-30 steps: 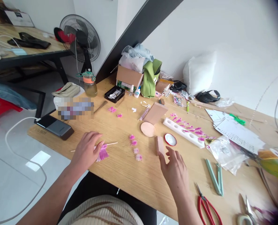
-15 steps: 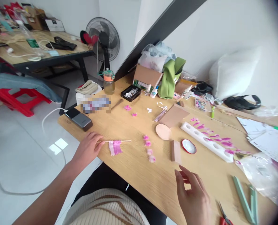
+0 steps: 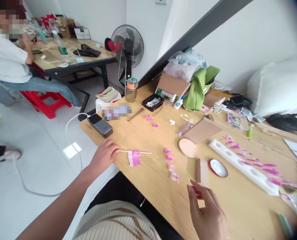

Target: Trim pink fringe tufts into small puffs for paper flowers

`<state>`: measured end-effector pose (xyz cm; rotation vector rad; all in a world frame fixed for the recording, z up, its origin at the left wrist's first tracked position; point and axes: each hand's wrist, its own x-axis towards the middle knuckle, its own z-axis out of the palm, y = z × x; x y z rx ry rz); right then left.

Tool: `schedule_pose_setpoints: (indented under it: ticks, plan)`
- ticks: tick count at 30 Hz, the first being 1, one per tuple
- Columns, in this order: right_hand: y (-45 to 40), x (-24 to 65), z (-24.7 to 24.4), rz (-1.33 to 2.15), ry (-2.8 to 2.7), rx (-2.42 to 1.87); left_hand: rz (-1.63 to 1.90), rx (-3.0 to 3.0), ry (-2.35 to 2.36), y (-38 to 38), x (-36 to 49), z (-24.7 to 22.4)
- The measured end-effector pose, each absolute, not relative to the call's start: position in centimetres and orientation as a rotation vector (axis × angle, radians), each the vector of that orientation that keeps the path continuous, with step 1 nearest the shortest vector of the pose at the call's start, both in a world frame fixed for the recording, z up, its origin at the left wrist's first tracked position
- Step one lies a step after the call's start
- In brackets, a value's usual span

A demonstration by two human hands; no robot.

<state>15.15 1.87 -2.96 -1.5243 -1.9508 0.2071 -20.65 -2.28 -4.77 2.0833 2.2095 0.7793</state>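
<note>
Assembly stage: left hand [image 3: 103, 157] pinches 1 end of thin stick [image 3: 135, 152] carrying pink fringe [image 3: 134, 158], flat on wooden table [image 3: 148, 180]. Right hand [image 3: 208, 216] hovers loosely open, empty, near small wooden block [image 3: 202, 168]. Next move likely needs a steady 2-handed grip.

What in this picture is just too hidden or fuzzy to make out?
Head view:
- Label on the white box: blurred patch, unreadable.
- Right hand: wrist cut off by the bottom edge; palm side hidden.
- Left hand fingertips cover the stick end.
- Right table edge: dark, smeared lens rim.
- Black tray contents: too small.
</note>
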Motion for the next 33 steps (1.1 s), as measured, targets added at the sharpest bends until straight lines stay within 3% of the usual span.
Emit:
schedule_pose_setpoints:
  ticks: [18, 33]
  plan:
    - [2.1, 13.8, -3.2, 0.282, -1.986, -1.475, 0.781, 2.131, 2.178, -2.5, -21.2, -5.3]
    - [2.5, 12.9, -3.2, 0.300, -2.044, -1.401, 0.977, 2.048, 2.325, -2.8, -22.2, -6.2]
